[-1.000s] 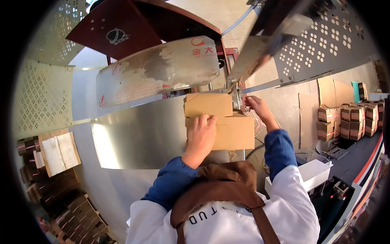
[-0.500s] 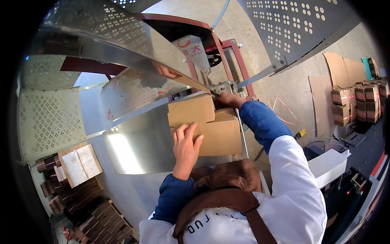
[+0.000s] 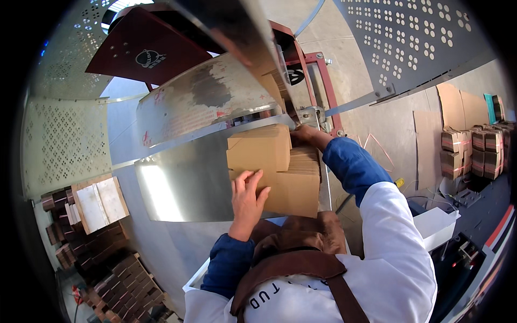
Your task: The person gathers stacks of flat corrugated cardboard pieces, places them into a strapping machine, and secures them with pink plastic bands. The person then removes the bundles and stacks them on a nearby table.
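Observation:
A stack of flat brown cardboard blanks [image 3: 259, 151] lies on a shiny metal tabletop [image 3: 188, 185] in front of me. My left hand [image 3: 248, 202] rests on its top sheet near the left edge, fingers bent a little and apart. At the stack's far right corner, beside a notch that bares many sheet edges, is my right hand [image 3: 311, 135]. Its fingertips are hidden by the cardboard and machine parts, so any grip there cannot be made out. A tall polished metal panel [image 3: 237, 32] rises just beyond the stack.
A dark red machine body [image 3: 145, 48] stands behind the table. Perforated metal guards [image 3: 404, 40] flank it. Bundled cardboard [image 3: 484, 145] sits at the right, and more stacks [image 3: 124, 285] lie at lower left. A white box [image 3: 435, 229] is near my right elbow.
The polished panel now stands steeper in view and uncovers more of the red machine. Both hands stay about the same on the cardboard stack, while the view has shifted slightly.

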`<state>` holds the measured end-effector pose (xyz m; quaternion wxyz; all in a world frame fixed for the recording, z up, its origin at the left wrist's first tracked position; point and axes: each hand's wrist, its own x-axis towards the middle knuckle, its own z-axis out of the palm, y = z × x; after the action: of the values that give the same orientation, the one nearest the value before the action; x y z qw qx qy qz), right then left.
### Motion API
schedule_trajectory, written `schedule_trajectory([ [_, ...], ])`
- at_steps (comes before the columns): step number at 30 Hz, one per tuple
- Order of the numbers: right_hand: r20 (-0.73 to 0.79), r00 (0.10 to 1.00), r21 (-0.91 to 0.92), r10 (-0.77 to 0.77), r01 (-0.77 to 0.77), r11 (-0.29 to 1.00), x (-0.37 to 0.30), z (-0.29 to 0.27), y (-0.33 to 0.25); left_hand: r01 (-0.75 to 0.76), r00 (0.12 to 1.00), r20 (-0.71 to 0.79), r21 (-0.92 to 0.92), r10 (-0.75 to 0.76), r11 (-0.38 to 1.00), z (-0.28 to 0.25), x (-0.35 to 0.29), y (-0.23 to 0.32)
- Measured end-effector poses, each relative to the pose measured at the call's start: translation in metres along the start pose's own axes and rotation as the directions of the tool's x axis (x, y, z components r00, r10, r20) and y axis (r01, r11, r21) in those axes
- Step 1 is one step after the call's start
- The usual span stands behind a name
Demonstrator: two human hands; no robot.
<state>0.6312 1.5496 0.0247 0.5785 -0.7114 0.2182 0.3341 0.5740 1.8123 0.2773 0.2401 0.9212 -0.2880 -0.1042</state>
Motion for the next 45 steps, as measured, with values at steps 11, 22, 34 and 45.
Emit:
schedule_trajectory([
  [11,-0.043,0.995,0.426,-0.088,0.098,0.900,-0.052,0.018,-0.009,-0.076,0.997,-0.031,-0.074,0.074,0.994,-0.005,-0.026,-0.032],
  [22,-0.684,0.715,-0.045,-0.143,0.155,0.987,-0.191,0.161,-0.094,-0.091,0.995,0.007,-0.253,0.095,0.963,-0.046,-0.130,-0.180],
  [34,-0.305,0.886,-0.427,-0.348,0.199,0.882,-0.236,0.257,-0.035,0.293,0.912,0.408,-0.710,0.036,0.640,-0.036,-0.188,-0.261],
  [45,0.005,0.902,-0.468,-0.431,0.383,0.796,-0.187,0.214,-0.041,0.367,0.929,0.327,-0.740,-0.175,0.563,-0.035,-0.193,-0.238],
])
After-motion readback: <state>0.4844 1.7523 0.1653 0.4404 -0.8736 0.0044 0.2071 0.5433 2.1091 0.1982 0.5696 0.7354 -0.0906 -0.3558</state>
